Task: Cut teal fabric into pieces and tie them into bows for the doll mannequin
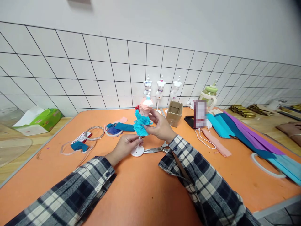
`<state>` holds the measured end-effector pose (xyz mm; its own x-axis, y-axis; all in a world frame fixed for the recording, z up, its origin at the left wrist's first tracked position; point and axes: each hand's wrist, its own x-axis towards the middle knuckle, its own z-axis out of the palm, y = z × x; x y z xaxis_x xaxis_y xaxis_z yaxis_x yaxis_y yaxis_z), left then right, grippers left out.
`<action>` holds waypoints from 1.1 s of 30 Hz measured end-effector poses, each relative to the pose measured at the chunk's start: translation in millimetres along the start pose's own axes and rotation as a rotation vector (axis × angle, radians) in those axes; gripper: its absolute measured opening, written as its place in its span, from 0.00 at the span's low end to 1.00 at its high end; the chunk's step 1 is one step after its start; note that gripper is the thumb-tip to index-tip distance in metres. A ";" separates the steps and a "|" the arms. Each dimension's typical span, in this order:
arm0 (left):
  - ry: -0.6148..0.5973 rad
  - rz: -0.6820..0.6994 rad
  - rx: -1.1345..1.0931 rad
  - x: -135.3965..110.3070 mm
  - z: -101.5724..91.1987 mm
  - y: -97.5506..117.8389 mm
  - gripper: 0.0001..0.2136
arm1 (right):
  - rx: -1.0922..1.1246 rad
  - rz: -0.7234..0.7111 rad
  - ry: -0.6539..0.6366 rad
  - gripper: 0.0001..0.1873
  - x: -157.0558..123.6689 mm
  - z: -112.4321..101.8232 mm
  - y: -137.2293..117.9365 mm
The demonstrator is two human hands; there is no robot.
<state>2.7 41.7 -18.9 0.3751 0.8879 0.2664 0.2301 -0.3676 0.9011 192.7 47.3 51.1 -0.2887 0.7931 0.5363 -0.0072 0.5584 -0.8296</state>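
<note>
A small white dress form stands on a round white base (137,151) in front of me, wearing a peach top (145,107) and a ruffled blue crepe-paper skirt (141,124). My left hand (128,145) is closed around the thin stand just above the base. With thumb and fingers, my right hand (161,126) pinches the right side of the blue skirt. Scissors (154,150) lie right beside the base, their handles partly under my right wrist. Behind are three more white mini dress forms, among them the one on the right (176,86).
A cardboard box (174,113) stands behind my right hand. Crepe-paper strips (254,133), a phone-like item (199,114) and a green-lidded bottle (210,94) are to the right. Ribbon rolls (94,133) and blue scraps (79,146) lie left, near a green tissue box (48,121).
</note>
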 end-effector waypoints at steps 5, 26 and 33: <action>0.014 -0.016 -0.029 2.0 0.3 1.5 0.13 | 0.064 0.026 -0.032 0.34 1.2 -2.2 4.7; 0.125 -0.095 -0.126 3.4 7.0 13.9 0.13 | -0.568 -0.216 0.378 0.08 -14.1 28.1 17.9; 0.142 -0.084 -0.080 4.6 4.2 9.2 0.13 | -0.423 -0.132 0.371 0.11 -14.0 21.5 11.2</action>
<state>10.3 41.3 -10.8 0.2255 0.9468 0.2297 0.1811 -0.2724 0.9450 176.1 37.2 30.9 0.0446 0.6996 0.7131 0.3850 0.6466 -0.6585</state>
